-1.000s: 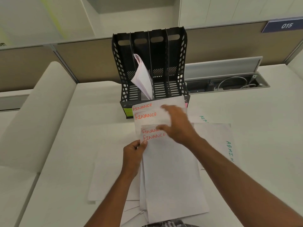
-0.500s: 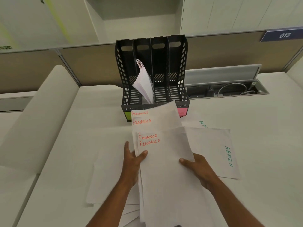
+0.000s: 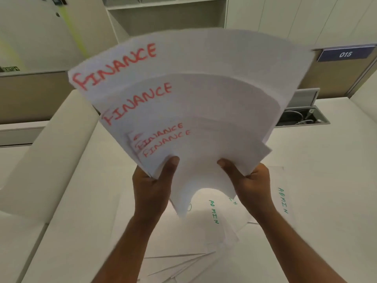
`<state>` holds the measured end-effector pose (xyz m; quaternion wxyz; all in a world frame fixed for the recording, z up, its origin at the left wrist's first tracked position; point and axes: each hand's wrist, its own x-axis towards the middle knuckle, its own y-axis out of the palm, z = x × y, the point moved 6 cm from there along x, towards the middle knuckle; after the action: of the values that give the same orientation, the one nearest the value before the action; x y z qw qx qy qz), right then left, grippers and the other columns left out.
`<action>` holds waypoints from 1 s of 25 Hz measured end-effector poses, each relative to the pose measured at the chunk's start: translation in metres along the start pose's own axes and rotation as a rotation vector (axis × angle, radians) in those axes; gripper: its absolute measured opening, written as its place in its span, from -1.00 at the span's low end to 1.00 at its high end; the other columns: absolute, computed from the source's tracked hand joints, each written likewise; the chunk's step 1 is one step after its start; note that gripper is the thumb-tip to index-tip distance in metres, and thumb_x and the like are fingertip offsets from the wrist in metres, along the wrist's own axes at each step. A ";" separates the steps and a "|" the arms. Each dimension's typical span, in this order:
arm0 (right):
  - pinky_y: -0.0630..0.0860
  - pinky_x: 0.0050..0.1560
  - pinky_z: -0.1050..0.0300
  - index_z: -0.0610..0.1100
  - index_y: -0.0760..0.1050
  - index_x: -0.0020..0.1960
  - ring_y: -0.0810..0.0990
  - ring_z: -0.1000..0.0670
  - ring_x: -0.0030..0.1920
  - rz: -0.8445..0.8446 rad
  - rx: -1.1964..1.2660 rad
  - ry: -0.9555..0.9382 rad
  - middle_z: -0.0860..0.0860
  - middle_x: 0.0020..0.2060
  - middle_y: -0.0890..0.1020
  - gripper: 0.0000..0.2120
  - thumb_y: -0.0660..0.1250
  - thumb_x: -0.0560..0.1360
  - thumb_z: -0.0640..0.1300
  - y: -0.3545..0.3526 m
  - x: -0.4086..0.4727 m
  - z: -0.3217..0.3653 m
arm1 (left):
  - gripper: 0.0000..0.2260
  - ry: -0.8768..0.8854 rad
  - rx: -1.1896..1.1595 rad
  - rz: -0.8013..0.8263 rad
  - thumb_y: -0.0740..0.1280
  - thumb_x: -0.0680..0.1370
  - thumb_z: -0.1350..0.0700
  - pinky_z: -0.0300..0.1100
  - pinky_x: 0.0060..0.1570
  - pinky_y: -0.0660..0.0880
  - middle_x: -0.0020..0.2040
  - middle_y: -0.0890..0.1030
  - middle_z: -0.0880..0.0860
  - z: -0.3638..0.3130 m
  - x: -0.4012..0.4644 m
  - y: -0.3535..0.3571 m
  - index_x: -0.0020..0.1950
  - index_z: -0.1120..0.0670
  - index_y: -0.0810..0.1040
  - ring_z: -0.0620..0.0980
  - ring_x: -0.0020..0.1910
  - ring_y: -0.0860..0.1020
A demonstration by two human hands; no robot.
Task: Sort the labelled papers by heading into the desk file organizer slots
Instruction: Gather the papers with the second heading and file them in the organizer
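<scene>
A fanned stack of white FINANCE papers (image 3: 204,103), headed in red marker, is raised upright in front of the camera. My left hand (image 3: 152,184) grips its lower left edge, thumb on the front. At the lower right edge my right hand (image 3: 252,183) holds the same stack. The stack hides the black desk file organizer completely. On the desk below lie white sheets headed ADMIN (image 3: 214,213) in green, with another ADMIN sheet (image 3: 283,199) to the right.
More loose white sheets (image 3: 183,264) lie fanned on the white desk (image 3: 81,201) near me. An open cable tray (image 3: 302,117) sits at the back right below a partition with a blue 015 sign (image 3: 345,54). Shelves stand behind.
Both hands have lifted the FINANCE stack off the desk and tilted it upright close to the camera; it now covers the organizer. ADMIN sheets underneath have come into view.
</scene>
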<state>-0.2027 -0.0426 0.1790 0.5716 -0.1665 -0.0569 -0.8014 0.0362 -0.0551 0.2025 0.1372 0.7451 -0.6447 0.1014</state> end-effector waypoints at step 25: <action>0.58 -0.27 0.25 0.20 0.50 0.05 0.64 0.16 -0.20 0.302 -0.375 0.020 0.11 -0.25 0.67 -0.91 0.32 0.55 0.13 0.007 -0.029 -0.044 | -0.67 -0.381 0.091 0.013 0.47 0.47 0.29 -0.17 -0.03 0.63 0.02 0.70 0.05 0.127 -0.021 -0.009 0.16 -0.02 0.61 -0.01 0.02 0.66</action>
<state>-0.1967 -0.0314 0.1278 0.6446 -0.2684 0.1240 -0.7050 0.0388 -0.0770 0.0750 -0.0217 0.7521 -0.6586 -0.0117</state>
